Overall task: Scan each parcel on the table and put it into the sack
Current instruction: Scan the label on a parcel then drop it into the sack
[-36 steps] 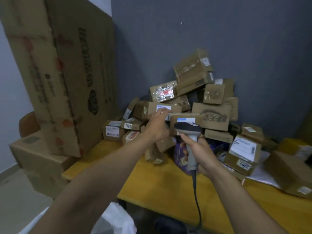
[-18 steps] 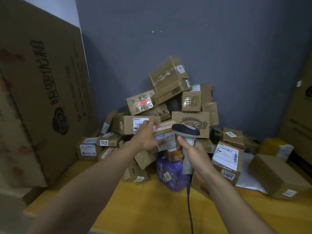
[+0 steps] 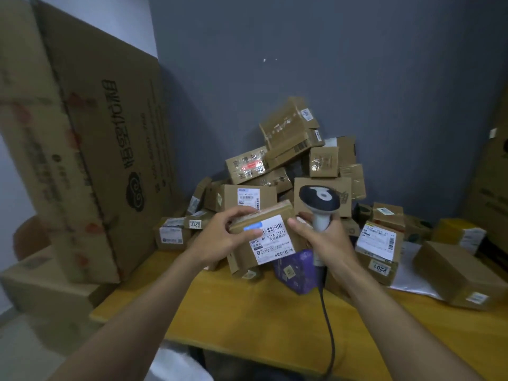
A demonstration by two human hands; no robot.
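Note:
My left hand point(image 3: 220, 237) grips a small cardboard parcel point(image 3: 266, 237) by its left end, lifted above the yellow table point(image 3: 261, 312), its white barcode label facing me. My right hand point(image 3: 324, 237) holds a grey and black barcode scanner point(image 3: 319, 202) upright by its handle, and its thumb touches the parcel's right edge. The scanner's cable point(image 3: 328, 325) hangs down over the table front. Behind stands a pile of parcels point(image 3: 291, 160) against the grey wall. A bit of white sack point(image 3: 176, 364) shows at the bottom, under the table edge.
A large flattened carton point(image 3: 90, 149) leans at the left over a low box point(image 3: 46, 292). A purple parcel point(image 3: 295, 273) sits under my hands. A labelled parcel marked 2201 point(image 3: 379, 248) and a long brown box point(image 3: 459, 276) lie at the right.
My left hand has pulled the parcel out of the pile and turned its label toward me. The scanner in my right hand has stayed beside it. My view has shifted slightly.

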